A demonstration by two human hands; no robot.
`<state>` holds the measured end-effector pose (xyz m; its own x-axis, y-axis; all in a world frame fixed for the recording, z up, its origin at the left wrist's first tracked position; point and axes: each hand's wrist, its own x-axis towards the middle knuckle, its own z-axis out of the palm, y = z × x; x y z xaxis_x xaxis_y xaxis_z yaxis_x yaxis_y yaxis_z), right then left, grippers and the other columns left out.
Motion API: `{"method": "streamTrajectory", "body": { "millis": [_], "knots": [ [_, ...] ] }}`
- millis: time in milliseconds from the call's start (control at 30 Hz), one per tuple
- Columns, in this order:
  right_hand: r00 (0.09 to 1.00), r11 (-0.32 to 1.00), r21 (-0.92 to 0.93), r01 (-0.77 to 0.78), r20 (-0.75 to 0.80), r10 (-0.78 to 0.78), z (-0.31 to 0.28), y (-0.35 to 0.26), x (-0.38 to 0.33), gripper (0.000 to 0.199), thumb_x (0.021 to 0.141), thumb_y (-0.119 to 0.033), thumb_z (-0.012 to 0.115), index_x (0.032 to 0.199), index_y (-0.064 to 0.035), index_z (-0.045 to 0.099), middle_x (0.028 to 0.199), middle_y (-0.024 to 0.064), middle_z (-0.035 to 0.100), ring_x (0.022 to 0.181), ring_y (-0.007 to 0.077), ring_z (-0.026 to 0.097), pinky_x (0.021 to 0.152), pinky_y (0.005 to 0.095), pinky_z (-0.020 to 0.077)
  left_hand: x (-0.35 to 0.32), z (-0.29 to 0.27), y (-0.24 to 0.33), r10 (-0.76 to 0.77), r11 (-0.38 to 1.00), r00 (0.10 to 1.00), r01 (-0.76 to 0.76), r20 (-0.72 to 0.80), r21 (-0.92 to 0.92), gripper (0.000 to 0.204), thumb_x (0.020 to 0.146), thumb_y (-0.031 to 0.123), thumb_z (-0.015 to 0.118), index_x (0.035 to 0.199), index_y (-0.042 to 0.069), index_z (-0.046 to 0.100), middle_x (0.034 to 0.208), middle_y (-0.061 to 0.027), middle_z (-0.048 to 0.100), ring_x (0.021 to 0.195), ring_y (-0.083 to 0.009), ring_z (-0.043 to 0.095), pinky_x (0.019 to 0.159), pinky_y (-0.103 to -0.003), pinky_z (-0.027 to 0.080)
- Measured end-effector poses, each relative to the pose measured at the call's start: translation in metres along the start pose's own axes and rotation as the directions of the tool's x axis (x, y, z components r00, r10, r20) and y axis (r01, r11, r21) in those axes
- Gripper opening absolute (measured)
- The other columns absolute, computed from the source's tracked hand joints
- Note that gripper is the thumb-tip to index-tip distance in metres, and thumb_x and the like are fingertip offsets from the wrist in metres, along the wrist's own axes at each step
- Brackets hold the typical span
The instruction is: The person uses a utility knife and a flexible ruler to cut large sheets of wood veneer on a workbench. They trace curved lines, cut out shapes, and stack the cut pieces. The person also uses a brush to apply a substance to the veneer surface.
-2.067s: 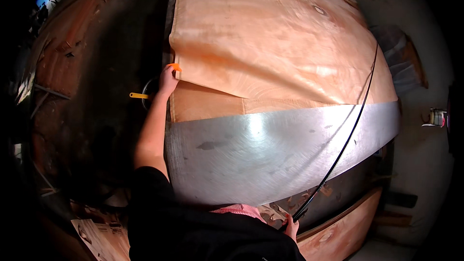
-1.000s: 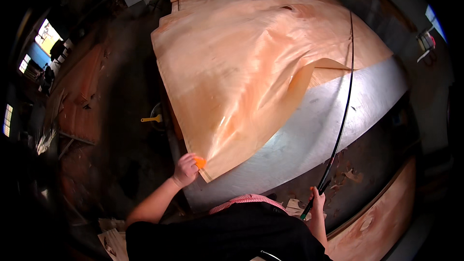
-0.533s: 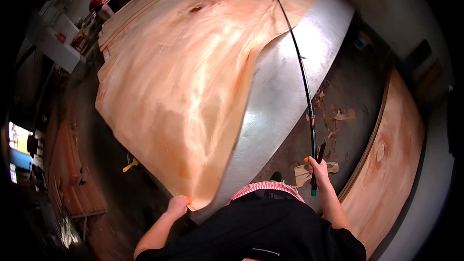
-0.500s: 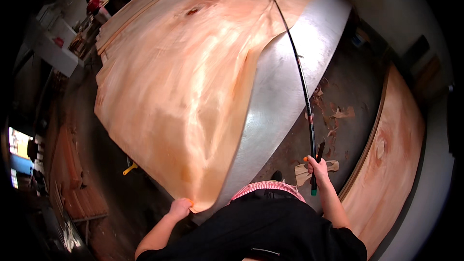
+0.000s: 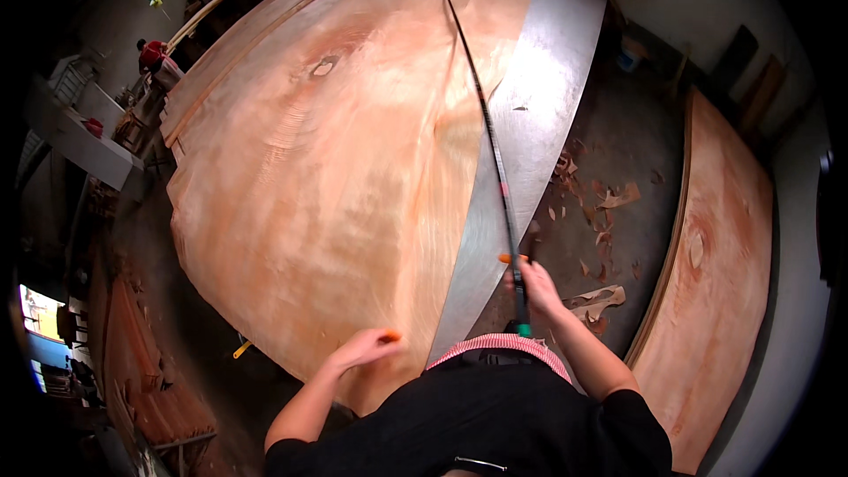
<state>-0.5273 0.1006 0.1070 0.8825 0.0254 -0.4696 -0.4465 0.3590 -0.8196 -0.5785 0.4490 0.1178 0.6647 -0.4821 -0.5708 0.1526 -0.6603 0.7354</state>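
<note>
Light is warm and fairly dim, brightest across the middle. A soft glare sits on the veneer sheet (image 5: 336, 177), and a paler sheen runs along the grey metal sheet (image 5: 530, 124). 1 small lamp glows at the upper left, and daylight, possibly from a doorway, shows at the lower left. Fisheye bending curves every straight edge, the corners go black, and fine detail is slightly soft.

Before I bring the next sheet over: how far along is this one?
The veneer sheet already covers most of the metal table. The left hand grips its near edge; the right hand holds a thin black rod. A bare metal strip remains uncovered.
</note>
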Motion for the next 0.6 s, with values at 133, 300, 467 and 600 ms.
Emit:
{"method": "streamTrajectory", "body": {
  "millis": [133,300,467,600],
  "knots": [
    [0.929,0.913,-0.386,0.133,0.370,0.021,0.077,-0.005,0.007,0.029,0.087,-0.018,0.039,0.113,-0.0064,0.044,0.075,0.0057,0.058,0.066,0.0132,0.056,0.055,0.0262,0.0441,0.061,0.024,0.029,0.108,0.492,0.974,-0.225,-0.198,-0.841,0.041,0.085,0.032,0.049,0.112,0.002,0.047,0.086,-0.0109,0.060,0.081,-0.0186,0.058,0.073,-0.028,0.047],
    [0.681,0.436,-0.682,0.587,0.707,0.189,0.087,0.003,-0.011,0.030,0.085,-0.023,0.043,0.113,-0.0108,0.047,0.070,0.0080,0.057,0.066,0.0191,0.058,0.061,0.0332,0.0441,0.070,-0.003,-0.021,-0.268,0.483,0.939,-0.064,-0.217,-0.873,0.032,0.085,0.032,0.048,0.101,0.003,0.050,0.070,-0.0075,0.058,0.051,-0.0140,0.054,0.048,-0.026,0.046],
    [0.842,0.605,-0.757,0.245,0.475,0.254,0.027,0.036,-0.014,0.028,0.087,-0.025,0.043,0.106,-0.0075,0.053,0.063,0.0047,0.052,0.058,0.0146,0.052,0.056,0.0287,0.0416,0.046,0.002,-0.114,-0.279,0.959,0.640,0.143,-0.716,-0.246,0.032,0.081,0.035,0.053,0.085,0.004,0.051,0.064,-0.0140,0.057,0.051,-0.0214,0.057,0.045,-0.033,0.044],
    [0.916,0.681,-0.729,0.075,0.321,0.243,-0.012,0.049,-0.021,0.026,0.087,-0.024,0.044,0.102,-0.0052,0.055,0.060,0.0012,0.049,0.054,0.0085,0.045,0.052,0.0232,0.0381,0.022,-0.015,-0.142,-0.159,0.859,0.503,0.494,-0.849,0.132,0.026,0.080,0.031,0.054,0.089,0.006,0.051,0.063,-0.0144,0.056,0.059,-0.0304,0.058,0.055,-0.042,0.045]
  ]
}}
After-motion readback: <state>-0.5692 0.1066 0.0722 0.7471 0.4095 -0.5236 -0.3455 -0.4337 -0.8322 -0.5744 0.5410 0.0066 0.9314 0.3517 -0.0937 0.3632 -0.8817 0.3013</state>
